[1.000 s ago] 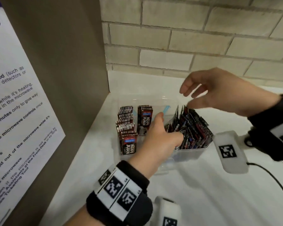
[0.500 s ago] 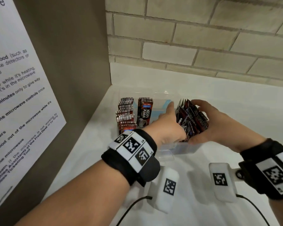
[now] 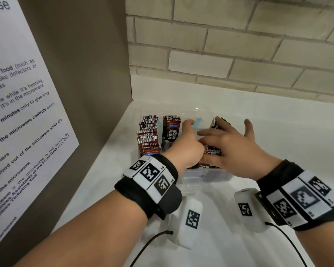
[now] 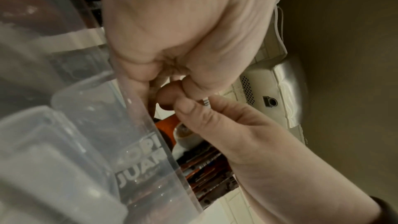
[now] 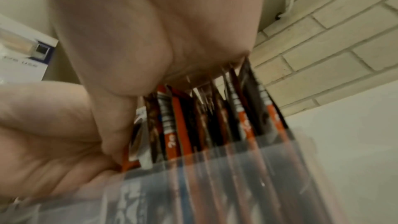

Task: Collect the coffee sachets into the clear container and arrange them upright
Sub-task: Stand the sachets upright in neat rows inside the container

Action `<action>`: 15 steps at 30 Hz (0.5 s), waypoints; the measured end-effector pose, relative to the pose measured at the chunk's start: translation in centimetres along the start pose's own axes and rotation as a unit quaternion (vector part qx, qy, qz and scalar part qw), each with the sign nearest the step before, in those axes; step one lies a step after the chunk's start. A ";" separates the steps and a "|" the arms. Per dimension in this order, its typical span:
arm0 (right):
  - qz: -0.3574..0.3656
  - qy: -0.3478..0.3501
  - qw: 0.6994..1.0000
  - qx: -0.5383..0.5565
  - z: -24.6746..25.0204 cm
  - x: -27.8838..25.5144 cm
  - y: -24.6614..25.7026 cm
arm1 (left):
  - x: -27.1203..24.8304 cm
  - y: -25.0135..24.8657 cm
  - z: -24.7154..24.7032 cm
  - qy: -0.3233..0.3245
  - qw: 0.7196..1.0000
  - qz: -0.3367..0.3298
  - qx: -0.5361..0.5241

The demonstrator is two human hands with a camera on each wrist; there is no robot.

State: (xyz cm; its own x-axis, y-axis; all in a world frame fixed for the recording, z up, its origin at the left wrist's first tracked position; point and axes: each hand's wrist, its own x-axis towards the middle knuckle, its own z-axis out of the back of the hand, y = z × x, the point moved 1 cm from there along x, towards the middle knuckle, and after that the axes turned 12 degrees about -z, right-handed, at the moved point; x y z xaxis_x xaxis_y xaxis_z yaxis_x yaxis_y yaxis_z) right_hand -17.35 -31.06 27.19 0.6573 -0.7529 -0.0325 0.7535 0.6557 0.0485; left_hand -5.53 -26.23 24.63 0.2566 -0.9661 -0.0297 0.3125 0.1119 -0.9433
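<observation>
**Both hands in the clear container**

The clear container sits on the white table. In it, the left hand curls round coffee sachets. The right hand lies flat on them, fingers straight. Only the right wrist view shows them standing upright. A paper notice hangs left of the container.

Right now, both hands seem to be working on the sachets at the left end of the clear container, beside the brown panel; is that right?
Not quite: the left hand and right hand are on the sachets at the right end of the clear container. The head view shows the left-end stacks untouched.
</observation>
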 end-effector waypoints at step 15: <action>0.007 -0.043 0.998 -0.053 -0.3 0.3 -1.0 | 0.5 -0.3 -0.6 0.213 0.902 0.019 0.375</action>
State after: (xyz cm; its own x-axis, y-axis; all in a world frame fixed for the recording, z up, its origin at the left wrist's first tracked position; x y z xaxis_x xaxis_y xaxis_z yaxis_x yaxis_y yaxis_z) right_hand -17.88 -31.94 26.86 0.6680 -0.7423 0.0528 0.7441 0.6655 -0.0586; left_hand -6.08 -26.85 24.66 -0.0449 -0.9419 -0.3328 0.8827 0.1186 -0.4548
